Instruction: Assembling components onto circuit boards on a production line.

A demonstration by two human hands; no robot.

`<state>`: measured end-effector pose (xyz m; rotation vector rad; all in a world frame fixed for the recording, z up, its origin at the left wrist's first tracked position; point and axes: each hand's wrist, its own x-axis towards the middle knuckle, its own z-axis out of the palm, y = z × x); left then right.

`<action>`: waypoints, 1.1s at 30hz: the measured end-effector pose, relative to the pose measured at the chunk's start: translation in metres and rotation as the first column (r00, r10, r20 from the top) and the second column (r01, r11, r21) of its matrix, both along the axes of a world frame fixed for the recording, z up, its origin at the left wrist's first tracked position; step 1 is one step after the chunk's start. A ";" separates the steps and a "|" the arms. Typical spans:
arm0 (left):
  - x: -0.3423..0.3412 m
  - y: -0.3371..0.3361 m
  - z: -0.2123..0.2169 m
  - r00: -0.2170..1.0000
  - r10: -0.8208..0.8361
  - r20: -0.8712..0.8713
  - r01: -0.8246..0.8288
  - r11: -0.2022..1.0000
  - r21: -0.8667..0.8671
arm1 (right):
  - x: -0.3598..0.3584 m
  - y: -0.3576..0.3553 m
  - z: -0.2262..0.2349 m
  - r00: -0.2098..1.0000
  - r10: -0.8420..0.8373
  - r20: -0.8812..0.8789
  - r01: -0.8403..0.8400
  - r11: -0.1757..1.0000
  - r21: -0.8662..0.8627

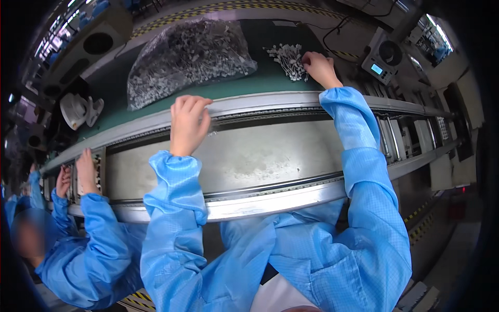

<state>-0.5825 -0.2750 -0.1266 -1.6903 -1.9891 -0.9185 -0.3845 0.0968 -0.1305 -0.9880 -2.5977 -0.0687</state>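
Note:
My right hand (321,68) reaches over the far rail to a loose pile of small white parts with thin leads (289,58). Its fingers are bent together at the pile's right edge, on one of the white parts as far as I can see. My left hand (188,124) is over the far rail (249,103) of the conveyor, fingers curved, thumb apart from the forefinger, with nothing plainly held. Beyond it lies a large clear plastic bag (192,60) filled with many more such white parts.
The conveyor's metal bed (260,153) runs between the far rail and a near rail (275,202). A grey device with a lit screen (382,60) stands at the right, a white object (78,110) at the left. A co-worker in blue sleeves (101,223) works at my left.

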 end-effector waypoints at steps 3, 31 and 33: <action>-0.007 0.000 -0.004 1.000 0.011 0.017 -0.011 1.000 0.002 | 0.002 0.011 0.019 0.995 0.076 0.062 -0.068 0.990 -0.119; -0.007 -0.003 0.000 1.000 -0.003 -0.007 0.003 0.999 0.050 | -0.053 0.028 0.046 0.989 0.075 0.128 0.001 0.862 -0.507; -0.007 -0.004 -0.001 1.000 -0.008 0.002 0.008 0.998 0.056 | -0.053 0.030 0.054 0.999 0.029 0.030 -0.006 0.807 -0.591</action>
